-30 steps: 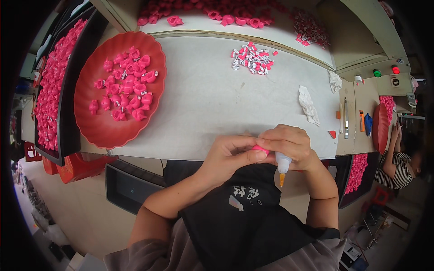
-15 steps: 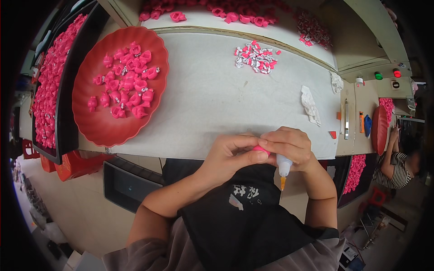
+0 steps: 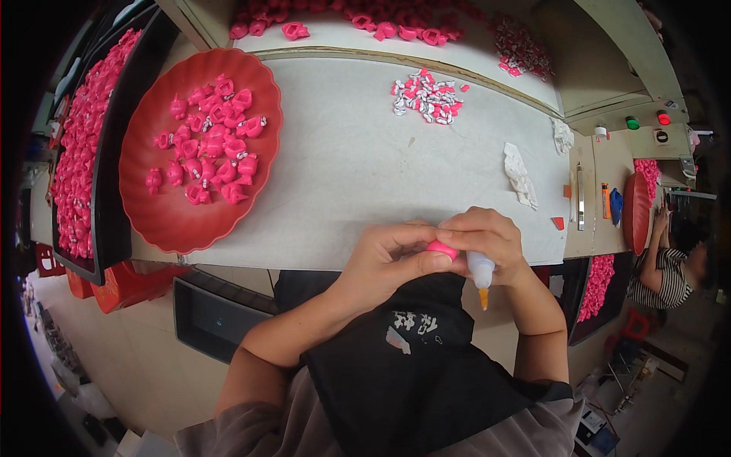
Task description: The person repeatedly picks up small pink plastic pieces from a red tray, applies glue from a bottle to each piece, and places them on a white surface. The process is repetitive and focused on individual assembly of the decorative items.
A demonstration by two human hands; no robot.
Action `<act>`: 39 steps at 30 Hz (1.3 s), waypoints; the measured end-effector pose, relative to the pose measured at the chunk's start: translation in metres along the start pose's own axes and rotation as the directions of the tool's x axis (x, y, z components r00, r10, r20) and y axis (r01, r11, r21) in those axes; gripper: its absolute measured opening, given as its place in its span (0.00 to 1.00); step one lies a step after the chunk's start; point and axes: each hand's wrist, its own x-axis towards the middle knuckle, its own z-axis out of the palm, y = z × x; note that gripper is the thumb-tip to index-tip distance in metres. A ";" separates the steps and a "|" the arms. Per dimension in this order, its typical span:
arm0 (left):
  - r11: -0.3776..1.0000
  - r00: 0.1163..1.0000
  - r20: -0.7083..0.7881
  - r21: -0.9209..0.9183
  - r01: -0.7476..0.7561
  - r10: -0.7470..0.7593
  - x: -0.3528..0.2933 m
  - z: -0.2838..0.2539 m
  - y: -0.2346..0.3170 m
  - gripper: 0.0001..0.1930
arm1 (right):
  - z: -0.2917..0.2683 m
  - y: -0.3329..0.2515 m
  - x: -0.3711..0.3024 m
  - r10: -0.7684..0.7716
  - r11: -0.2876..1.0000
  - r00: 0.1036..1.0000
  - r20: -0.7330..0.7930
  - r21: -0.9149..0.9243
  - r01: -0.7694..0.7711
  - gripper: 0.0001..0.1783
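Observation:
At the table's front edge, my left hand [image 3: 392,257] is closed on a small pink plastic piece [image 3: 442,250], pinched between thumb and fingers. My right hand [image 3: 491,240] meets it there, its fingertips against the same piece. Held in the right palm is a white glue bottle [image 3: 480,268] with an amber needle tip pointing down toward me. Most of the pink piece is hidden by fingers. To the left lies a red scalloped plate [image 3: 145,206] with several pink figure parts [image 3: 215,141], some with white bits. A small heap of pink and white pieces [image 3: 428,97] rests farther back.
A black tray [image 3: 114,221] full of pink parts stands at the far left. Crumpled white tissue [image 3: 519,177] lies on the right of the table [image 3: 327,183]. More pink parts [image 3: 407,32] sit on the back shelf. A co-worker [image 3: 661,278] is at far right.
More of the pink piece shows between my fingers. The glue bottle has tilted slightly, its tip shifting a little right and up. Both hands stay together.

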 end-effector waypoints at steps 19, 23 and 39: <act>0.232 0.642 0.003 0.931 -0.282 0.767 -0.017 -0.043 0.047 0.13 | 0.002 -0.002 -0.026 0.303 0.946 0.895 -0.327 -0.014 -0.325 0.19; 0.018 0.557 0.001 0.999 -0.028 0.830 -0.038 -0.086 0.095 0.18 | -0.008 0.005 -0.038 0.356 0.927 0.849 -0.392 0.030 -0.374 0.18; 0.545 0.848 0.180 0.695 -0.469 0.499 0.044 0.010 0.011 0.13 | -0.002 -0.005 -0.019 0.617 0.672 0.745 -0.253 0.662 -0.332 0.21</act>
